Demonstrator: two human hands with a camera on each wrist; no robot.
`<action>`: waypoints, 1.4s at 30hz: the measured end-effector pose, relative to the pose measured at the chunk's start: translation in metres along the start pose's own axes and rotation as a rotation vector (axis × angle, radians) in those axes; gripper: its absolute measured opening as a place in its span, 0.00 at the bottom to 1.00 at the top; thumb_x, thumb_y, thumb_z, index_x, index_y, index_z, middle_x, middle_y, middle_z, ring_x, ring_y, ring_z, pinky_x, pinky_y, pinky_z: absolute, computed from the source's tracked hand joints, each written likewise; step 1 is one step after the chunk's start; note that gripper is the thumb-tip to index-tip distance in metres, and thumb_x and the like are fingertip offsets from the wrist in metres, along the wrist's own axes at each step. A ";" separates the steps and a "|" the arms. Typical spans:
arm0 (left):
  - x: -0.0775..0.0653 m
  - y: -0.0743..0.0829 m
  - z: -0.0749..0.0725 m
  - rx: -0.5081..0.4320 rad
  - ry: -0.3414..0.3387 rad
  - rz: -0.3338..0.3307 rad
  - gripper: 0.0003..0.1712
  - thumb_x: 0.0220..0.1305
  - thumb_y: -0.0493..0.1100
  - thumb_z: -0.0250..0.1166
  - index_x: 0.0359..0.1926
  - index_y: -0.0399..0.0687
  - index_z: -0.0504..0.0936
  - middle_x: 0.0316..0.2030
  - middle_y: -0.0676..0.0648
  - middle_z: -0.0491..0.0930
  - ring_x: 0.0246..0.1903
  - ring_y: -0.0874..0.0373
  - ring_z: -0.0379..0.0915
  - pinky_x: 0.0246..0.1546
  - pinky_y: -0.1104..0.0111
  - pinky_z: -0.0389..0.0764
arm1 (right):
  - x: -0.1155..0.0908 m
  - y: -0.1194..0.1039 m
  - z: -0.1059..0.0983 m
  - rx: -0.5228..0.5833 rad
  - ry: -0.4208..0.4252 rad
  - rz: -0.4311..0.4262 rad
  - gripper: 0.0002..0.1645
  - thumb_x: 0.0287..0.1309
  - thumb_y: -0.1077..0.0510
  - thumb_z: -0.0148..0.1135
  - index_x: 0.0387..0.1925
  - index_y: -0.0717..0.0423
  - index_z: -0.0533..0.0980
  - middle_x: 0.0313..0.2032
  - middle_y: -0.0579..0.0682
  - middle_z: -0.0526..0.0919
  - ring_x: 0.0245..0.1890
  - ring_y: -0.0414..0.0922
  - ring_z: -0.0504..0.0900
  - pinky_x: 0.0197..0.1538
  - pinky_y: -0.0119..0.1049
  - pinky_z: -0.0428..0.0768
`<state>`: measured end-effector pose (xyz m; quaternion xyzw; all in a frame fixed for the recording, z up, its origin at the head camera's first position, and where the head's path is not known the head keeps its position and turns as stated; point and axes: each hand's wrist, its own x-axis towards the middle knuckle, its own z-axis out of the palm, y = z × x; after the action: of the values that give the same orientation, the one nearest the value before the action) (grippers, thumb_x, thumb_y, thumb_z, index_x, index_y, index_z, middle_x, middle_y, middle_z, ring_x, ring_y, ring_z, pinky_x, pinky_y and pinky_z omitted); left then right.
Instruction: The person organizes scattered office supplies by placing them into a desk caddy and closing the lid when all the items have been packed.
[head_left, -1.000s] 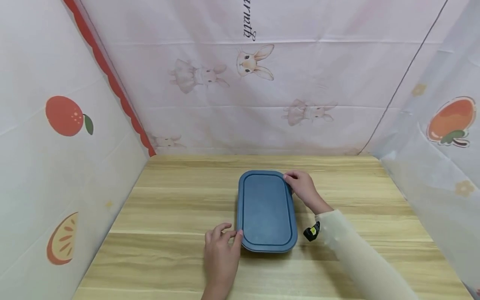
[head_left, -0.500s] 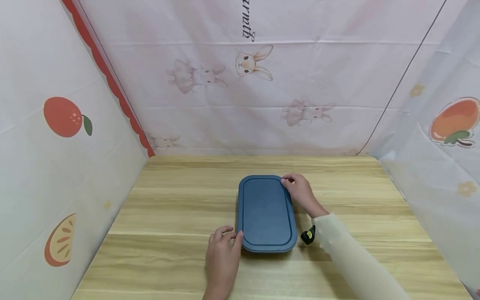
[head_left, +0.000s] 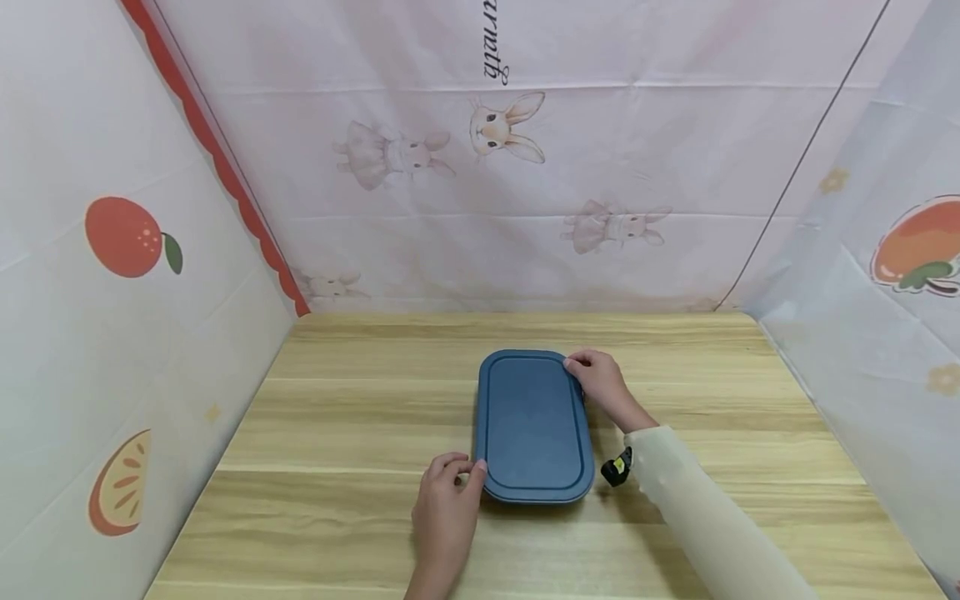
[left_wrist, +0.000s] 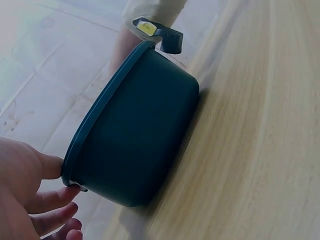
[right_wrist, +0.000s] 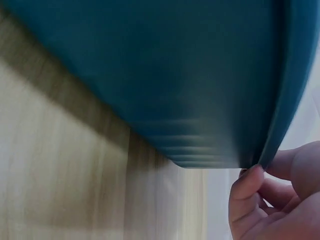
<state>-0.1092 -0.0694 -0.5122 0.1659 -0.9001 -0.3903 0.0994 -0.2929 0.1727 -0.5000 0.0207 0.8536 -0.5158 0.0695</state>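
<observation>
A dark blue rectangular food container with rounded corners stands upright on the wooden table (head_left: pixel 337 425), its lid (head_left: pixel 534 425) on top. In the left wrist view the container's deep side wall (left_wrist: pixel 135 125) shows below the lid's rim. My left hand (head_left: pixel 446 517) pinches the rim at the near left corner, thumb above and index finger under the edge. At the far right corner my right hand (head_left: pixel 606 387) grips the rim between thumb and fingers. The right wrist view shows that hand's fingertips (right_wrist: pixel 250 180) under the lip. The container's inside is hidden.
A small black device with a yellow label (head_left: pixel 617 468) is attached at the right sleeve (head_left: pixel 693 492). Printed cloth walls enclose the table at the left (head_left: pixel 60 358), the back (head_left: pixel 420 250) and the right (head_left: pixel 847 275).
Early on, the container's far end and my right hand came slightly lower in the head view. Over the last half second both hands have stayed almost still on the rim.
</observation>
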 end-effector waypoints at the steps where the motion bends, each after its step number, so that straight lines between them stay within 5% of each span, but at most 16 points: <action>1: 0.000 0.001 0.000 -0.007 -0.003 -0.006 0.11 0.66 0.57 0.70 0.34 0.58 0.89 0.49 0.61 0.81 0.41 0.64 0.77 0.44 0.55 0.76 | 0.001 0.001 0.000 0.002 -0.001 0.004 0.19 0.77 0.51 0.55 0.57 0.60 0.80 0.43 0.58 0.83 0.24 0.45 0.75 0.28 0.38 0.78; 8: 0.002 0.000 -0.001 -0.046 -0.027 -0.051 0.11 0.67 0.57 0.69 0.34 0.58 0.87 0.50 0.62 0.81 0.39 0.66 0.74 0.40 0.60 0.73 | 0.003 0.001 0.004 -0.024 0.002 -0.010 0.18 0.77 0.51 0.55 0.56 0.58 0.80 0.40 0.56 0.84 0.22 0.47 0.75 0.27 0.41 0.78; 13: 0.009 -0.003 -0.007 0.027 -0.104 -0.039 0.12 0.67 0.60 0.67 0.34 0.61 0.86 0.48 0.59 0.82 0.39 0.63 0.76 0.42 0.56 0.75 | -0.007 0.001 0.007 -0.161 0.042 -0.067 0.24 0.79 0.46 0.49 0.61 0.56 0.78 0.53 0.57 0.82 0.41 0.52 0.81 0.44 0.48 0.79; 18: 0.032 0.002 -0.020 0.135 -0.108 0.084 0.17 0.71 0.61 0.62 0.42 0.57 0.88 0.50 0.51 0.83 0.47 0.53 0.80 0.48 0.47 0.77 | -0.030 -0.009 0.013 -0.363 0.147 -0.184 0.31 0.78 0.42 0.47 0.68 0.58 0.73 0.65 0.61 0.71 0.59 0.58 0.76 0.52 0.59 0.77; 23: 0.068 0.022 -0.027 0.211 -0.069 0.304 0.18 0.74 0.55 0.61 0.55 0.52 0.86 0.57 0.47 0.81 0.56 0.48 0.74 0.50 0.50 0.79 | -0.063 -0.024 0.021 -0.516 0.189 -0.346 0.31 0.77 0.43 0.50 0.68 0.59 0.73 0.70 0.61 0.67 0.69 0.60 0.66 0.60 0.62 0.74; 31: 0.128 0.052 0.015 0.447 -0.267 0.621 0.31 0.80 0.57 0.52 0.75 0.49 0.68 0.74 0.40 0.64 0.74 0.42 0.56 0.72 0.49 0.60 | -0.111 -0.023 0.048 -0.667 0.095 -0.498 0.29 0.75 0.45 0.54 0.66 0.58 0.75 0.72 0.62 0.66 0.75 0.61 0.59 0.74 0.60 0.58; 35: 0.140 0.052 0.033 0.569 -0.346 0.658 0.34 0.81 0.58 0.48 0.79 0.49 0.61 0.78 0.39 0.57 0.77 0.42 0.50 0.74 0.48 0.56 | -0.125 -0.020 0.059 -0.706 0.032 -0.488 0.31 0.75 0.43 0.54 0.69 0.57 0.73 0.74 0.62 0.64 0.76 0.62 0.55 0.75 0.63 0.54; 42: 0.139 0.046 0.040 0.505 -0.385 0.636 0.37 0.81 0.58 0.46 0.80 0.42 0.55 0.79 0.38 0.52 0.78 0.43 0.47 0.77 0.51 0.51 | -0.130 -0.017 0.068 -0.747 0.003 -0.456 0.34 0.75 0.40 0.51 0.72 0.54 0.71 0.74 0.61 0.64 0.76 0.60 0.57 0.76 0.62 0.49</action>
<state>-0.2602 -0.0659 -0.4985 -0.1755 -0.9755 -0.1323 0.0013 -0.1590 0.1098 -0.4980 -0.1939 0.9644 -0.1740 -0.0448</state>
